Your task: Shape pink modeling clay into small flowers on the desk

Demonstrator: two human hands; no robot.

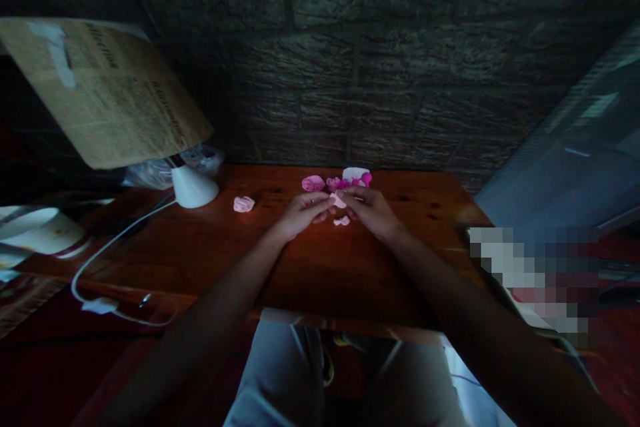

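Observation:
Over the middle of the wooden table, my left hand [306, 212] and my right hand [371, 211] meet around a small pale pink piece, soft like modelling clay [339, 199]. Fingers of both hands pinch it from either side. Just below them, a smaller pale pink scrap [342, 221] lies on the wood. Behind my hands are a brighter pink, ruffled round piece [313, 183] and several magenta lumps [367, 179], some against a white piece [354, 173]. To the left sits a crumpled pale pink lump [244, 204].
A lamp with a white base [195, 187] and a newsprint shade [115, 93] stands on the left of the table [200, 247]. Its white cord [120, 233] hangs over the front edge. A white cup-like container [43, 230] lies far left. A dark stone wall [320, 67] rises behind.

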